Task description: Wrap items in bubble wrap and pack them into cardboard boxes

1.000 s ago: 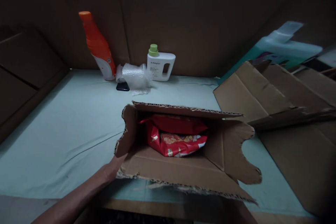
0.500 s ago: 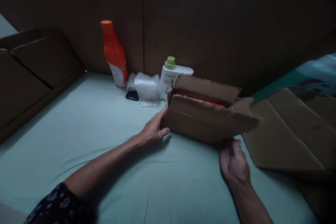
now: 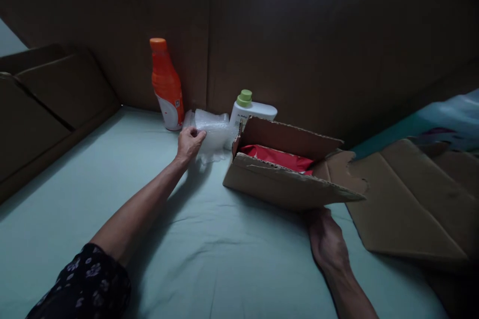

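Note:
My left hand (image 3: 190, 142) is at the bubble wrap (image 3: 214, 127), its thumb and fingers pinched together at the near left edge of the wrap. The dark phone seen there before is hidden behind this hand. My right hand (image 3: 329, 239) grips the lower near edge of an open cardboard box (image 3: 277, 184), fingers out of sight beneath it. The box tilts, its flaps stand up, and a red package (image 3: 277, 156) lies inside.
An orange bottle (image 3: 167, 84) stands against the tall cardboard wall (image 3: 299, 50). A white bottle with a green cap (image 3: 245, 98) is behind the box. Cardboard boxes (image 3: 407, 204) (image 3: 63, 92) flank both sides. Pale green cloth (image 3: 224, 269) covers the surface.
My left hand has let go of the box's left end and moved left and away to the bubble wrap. The box has tilted, showing more of the red package.

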`<state>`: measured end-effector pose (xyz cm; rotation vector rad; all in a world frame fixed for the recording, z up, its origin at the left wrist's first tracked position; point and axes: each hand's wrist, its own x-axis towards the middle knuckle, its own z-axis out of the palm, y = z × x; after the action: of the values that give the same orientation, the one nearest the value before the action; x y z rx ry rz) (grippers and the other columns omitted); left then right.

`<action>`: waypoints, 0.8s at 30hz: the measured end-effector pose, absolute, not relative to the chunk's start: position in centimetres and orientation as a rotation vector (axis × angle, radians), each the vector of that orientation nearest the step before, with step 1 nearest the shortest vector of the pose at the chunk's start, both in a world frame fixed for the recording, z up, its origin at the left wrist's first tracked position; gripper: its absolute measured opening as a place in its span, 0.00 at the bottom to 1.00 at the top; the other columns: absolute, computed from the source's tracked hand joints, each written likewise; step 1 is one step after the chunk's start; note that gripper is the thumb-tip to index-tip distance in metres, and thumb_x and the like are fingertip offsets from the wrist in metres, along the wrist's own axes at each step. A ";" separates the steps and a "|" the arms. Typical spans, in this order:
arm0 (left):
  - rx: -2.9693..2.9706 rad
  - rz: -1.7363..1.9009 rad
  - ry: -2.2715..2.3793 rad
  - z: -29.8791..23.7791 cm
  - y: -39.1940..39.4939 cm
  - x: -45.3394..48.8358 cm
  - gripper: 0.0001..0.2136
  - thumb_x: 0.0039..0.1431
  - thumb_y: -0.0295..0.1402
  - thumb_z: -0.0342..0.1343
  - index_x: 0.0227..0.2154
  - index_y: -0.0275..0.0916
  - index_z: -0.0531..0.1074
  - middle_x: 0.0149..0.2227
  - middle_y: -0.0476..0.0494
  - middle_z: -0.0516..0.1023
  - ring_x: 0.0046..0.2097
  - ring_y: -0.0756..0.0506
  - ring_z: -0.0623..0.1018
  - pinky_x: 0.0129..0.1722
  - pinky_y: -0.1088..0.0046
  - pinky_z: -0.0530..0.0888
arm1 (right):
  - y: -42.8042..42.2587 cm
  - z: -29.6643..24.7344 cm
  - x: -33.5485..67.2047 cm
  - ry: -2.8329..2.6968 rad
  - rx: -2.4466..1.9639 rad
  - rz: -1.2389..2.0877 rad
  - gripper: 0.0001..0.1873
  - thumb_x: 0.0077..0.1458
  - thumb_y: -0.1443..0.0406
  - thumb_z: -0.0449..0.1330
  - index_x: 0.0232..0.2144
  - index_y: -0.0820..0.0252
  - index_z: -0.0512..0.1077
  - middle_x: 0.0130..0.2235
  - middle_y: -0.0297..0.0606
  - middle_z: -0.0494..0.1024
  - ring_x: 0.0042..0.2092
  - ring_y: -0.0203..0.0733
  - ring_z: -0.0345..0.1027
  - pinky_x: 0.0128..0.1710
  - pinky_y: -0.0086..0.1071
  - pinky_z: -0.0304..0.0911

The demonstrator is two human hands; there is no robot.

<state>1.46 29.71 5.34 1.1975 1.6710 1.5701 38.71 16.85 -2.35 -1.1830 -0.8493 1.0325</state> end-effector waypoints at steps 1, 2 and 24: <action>1.191 1.580 1.632 5.9 28.7 1.4 0.09 0.42 0.37 0.58 0.20 0.39 0.65 0.24 0.53 0.61 0.31 0.50 0.64 0.32 0.75 0.63 | 16.9 -2.2 38.6 -0.855 -1.179 1.040 0.23 0.49 0.44 0.66 0.36 0.55 0.77 0.40 0.38 0.82 0.51 0.52 0.74 0.56 0.52 0.68; 1.184 1.582 1.584 6.5 27.3 1.3 0.09 0.42 0.38 0.57 0.21 0.38 0.66 0.24 0.53 0.63 0.31 0.50 0.64 0.32 0.75 0.63 | 17.0 -2.1 38.4 -0.858 -1.175 1.045 0.24 0.48 0.43 0.67 0.35 0.55 0.77 0.40 0.39 0.83 0.51 0.53 0.74 0.55 0.51 0.68; 0.855 0.895 0.879 4.5 -1.6 2.5 0.19 0.50 0.46 0.68 0.36 0.34 0.78 0.33 0.43 0.79 0.36 0.45 0.76 0.38 0.72 0.70 | 3.6 5.5 24.2 -1.030 -1.044 1.781 0.28 0.46 0.50 0.72 0.44 0.60 0.76 0.39 0.42 0.82 0.35 0.42 0.75 0.37 0.33 0.68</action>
<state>2.48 -1.64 4.52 0.8552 0.8786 0.8951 24.17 3.56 5.51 -1.0440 -1.0305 1.7810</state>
